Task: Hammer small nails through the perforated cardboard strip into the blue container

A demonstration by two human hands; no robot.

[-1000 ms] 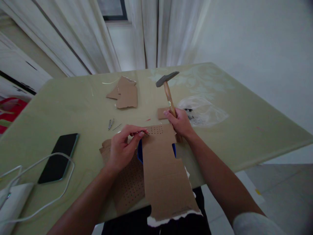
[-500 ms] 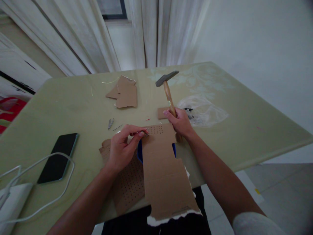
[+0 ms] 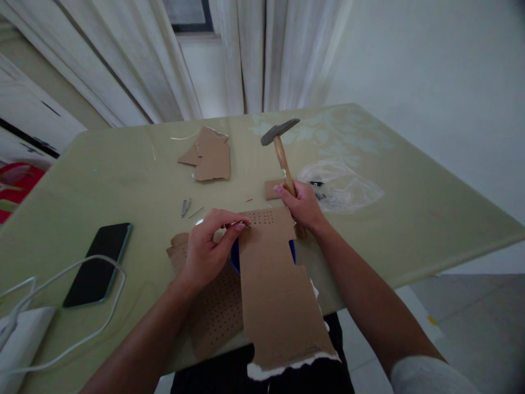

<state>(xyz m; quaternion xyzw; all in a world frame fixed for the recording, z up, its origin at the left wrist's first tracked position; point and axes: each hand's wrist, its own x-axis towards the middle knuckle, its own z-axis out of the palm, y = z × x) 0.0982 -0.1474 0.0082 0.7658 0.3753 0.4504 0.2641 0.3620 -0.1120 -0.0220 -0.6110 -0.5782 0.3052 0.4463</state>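
My right hand (image 3: 302,207) grips the wooden handle of a hammer (image 3: 281,143), its dark metal head raised above the table. Between the thumb and fingertips of my left hand (image 3: 213,243) is a thin nail (image 3: 243,223), mostly covered by the fingers. Those fingertips are at the upper left corner of a torn cardboard sheet (image 3: 279,295), beside rows of small punched holes. Under the sheet a blue object (image 3: 235,254) shows at both sides. Another cardboard piece (image 3: 217,312), covered in holes, lies below my left forearm. Several nails (image 3: 186,208) rest beyond my left hand.
At the left lie a phone (image 3: 98,265), a white cable (image 3: 118,268) and a white power strip (image 3: 28,334). Cardboard scraps (image 3: 213,158) lie farther back. A clear plastic bag (image 3: 344,189) is right of the hammer, near a small cardboard piece (image 3: 273,190).
The left fingertips and the nail have shifted very slightly at the sheet's corner. The hammer and my right hand stay practically where they were.
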